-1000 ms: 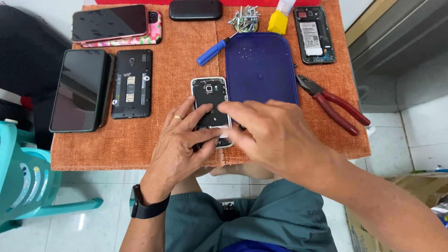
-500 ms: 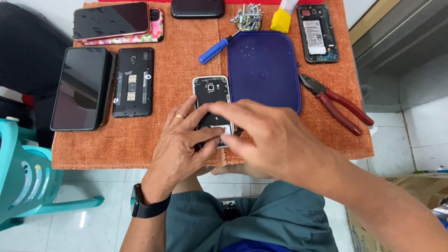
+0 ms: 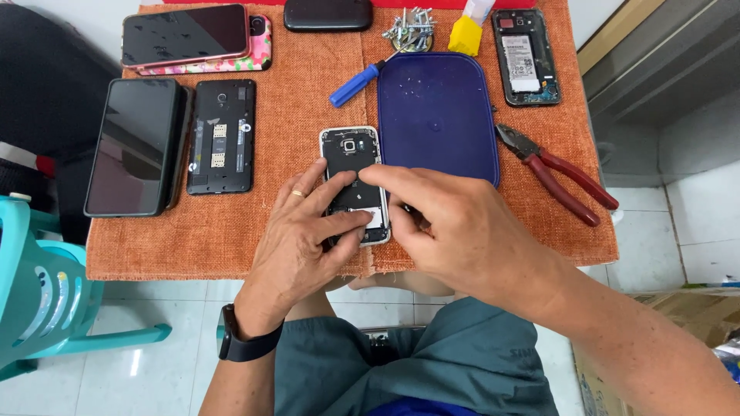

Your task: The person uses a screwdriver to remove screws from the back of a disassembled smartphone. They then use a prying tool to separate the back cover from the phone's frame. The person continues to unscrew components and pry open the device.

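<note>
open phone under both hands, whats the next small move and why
Probably press the right hand's forefinger down and work along the top of the open phone. The left hand already pins its lower half to the orange mat, its back is off with the insides bare, and the screwdriver and pliers lie untouched.

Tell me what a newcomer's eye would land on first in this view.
First, the two hands at the centre: the left hand and right hand both rest on an opened phone with its back cover off, lying on the orange cloth. Next, the dark blue tray just right of the phone, with red-handled pliers beside it. A blue screwdriver and a pile of screws lie toward the far edge.
</note>
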